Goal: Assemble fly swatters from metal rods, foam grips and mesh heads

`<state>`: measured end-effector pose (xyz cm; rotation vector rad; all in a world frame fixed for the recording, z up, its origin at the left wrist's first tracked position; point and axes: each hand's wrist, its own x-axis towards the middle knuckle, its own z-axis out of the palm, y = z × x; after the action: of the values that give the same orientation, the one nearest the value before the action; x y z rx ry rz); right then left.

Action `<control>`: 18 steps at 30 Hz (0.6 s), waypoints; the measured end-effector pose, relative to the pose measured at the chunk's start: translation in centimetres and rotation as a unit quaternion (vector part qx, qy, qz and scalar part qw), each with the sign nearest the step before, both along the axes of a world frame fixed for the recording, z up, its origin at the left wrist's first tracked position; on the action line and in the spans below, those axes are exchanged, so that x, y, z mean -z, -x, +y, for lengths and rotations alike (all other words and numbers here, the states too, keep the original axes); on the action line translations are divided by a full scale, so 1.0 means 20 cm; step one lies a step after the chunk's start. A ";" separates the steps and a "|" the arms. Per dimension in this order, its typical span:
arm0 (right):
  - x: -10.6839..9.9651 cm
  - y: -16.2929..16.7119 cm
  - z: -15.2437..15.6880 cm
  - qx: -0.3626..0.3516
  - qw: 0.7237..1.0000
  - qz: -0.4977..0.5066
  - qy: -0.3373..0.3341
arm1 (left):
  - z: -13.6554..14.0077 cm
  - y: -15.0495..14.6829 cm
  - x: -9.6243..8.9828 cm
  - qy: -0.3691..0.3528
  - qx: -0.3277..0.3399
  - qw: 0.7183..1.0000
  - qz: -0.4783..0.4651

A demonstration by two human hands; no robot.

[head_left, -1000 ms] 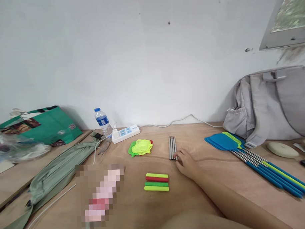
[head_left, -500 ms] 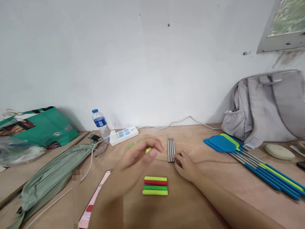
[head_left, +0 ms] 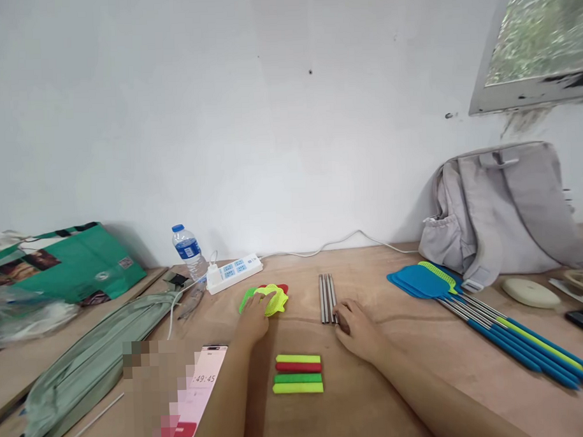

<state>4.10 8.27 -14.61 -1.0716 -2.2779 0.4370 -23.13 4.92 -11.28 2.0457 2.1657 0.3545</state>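
Over a small pile of star-edged plastic fly swatter heads [head_left: 276, 300] in yellow, green and red, my left hand [head_left: 255, 318] lies with its fingers stretched out, touching the top yellow one. Several silver metal tubes [head_left: 327, 299] lie side by side, pointing away from me. My right hand [head_left: 357, 328] rests at their near right end, its loosely bent fingers against the rightmost tube, thumb apart. Closer to me is a row of coloured plastic handles: a yellow [head_left: 299, 358], a red [head_left: 299, 367], a green [head_left: 298, 378] and another yellow handle [head_left: 298, 388].
Blue and yellow fly swatters [head_left: 496, 320] lie at the right, before a grey backpack [head_left: 506, 204]. A power strip [head_left: 235, 273] and water bottle [head_left: 187, 247] stand back left. A phone [head_left: 202, 387], grey-green bag [head_left: 100, 352] and green shopping bag [head_left: 92, 257] are left.
My left hand has come down from the air onto the swatter heads, which it mostly hid before. My right hand stays beside the tubes. The view has tilted up slightly.
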 end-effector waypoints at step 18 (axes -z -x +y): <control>0.08 -0.21 0.20 0.153 0.982 -0.114 -0.008 | -0.02 -0.01 -0.23 -0.219 -0.067 0.959 -0.169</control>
<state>8.32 12.19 -16.20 -1.5004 -2.2485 0.1780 -22.87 4.55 -6.70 1.8456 2.1494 1.2006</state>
